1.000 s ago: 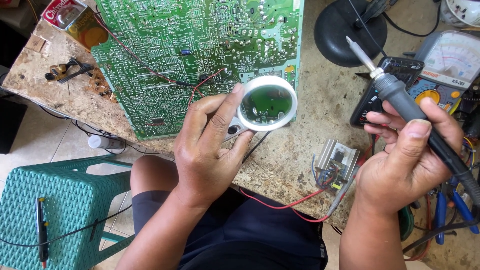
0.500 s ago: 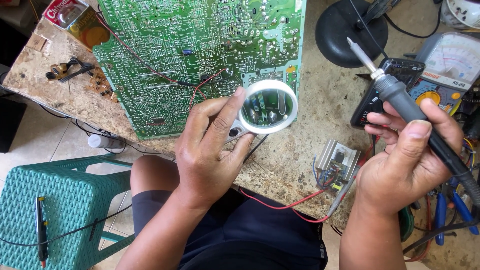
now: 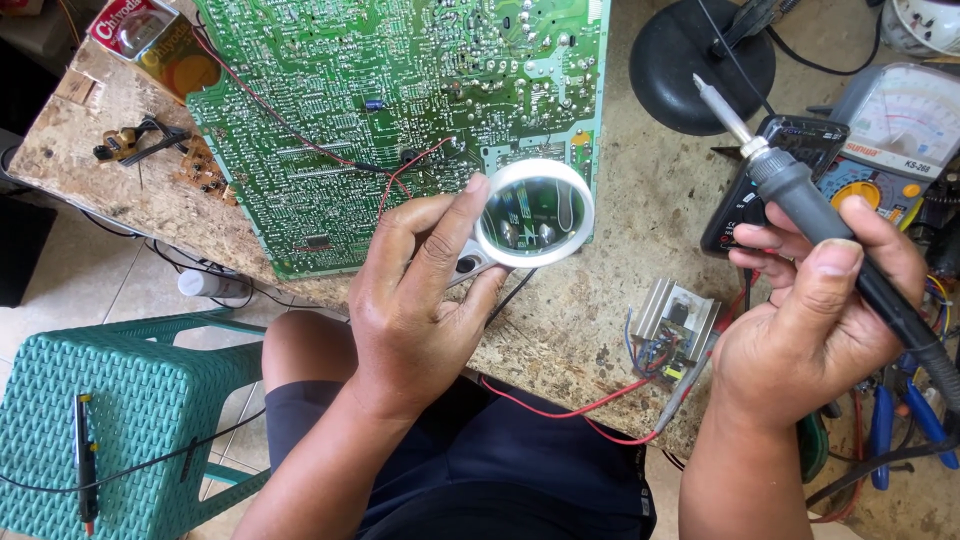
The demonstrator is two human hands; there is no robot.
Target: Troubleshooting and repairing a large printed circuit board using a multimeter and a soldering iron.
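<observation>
A magnifying glass (image 3: 532, 212) is gripped by the left hand (image 3: 420, 300) – handle mostly hidden; the soldering iron (image 3: 800, 200) is clasped by the right hand (image 3: 815, 330), its cord cut off.

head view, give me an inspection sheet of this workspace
surface: worn, stained bench
job's things: green circuit board solder side up; magnifier over its corner; soldering iron raised, off the board
clutter: two meters, small finned module, pliers
grippers: left hand holds magnifier; right hand holds iron
cables: red wire over bench edge
surroundings: green stool, tiled floor
</observation>
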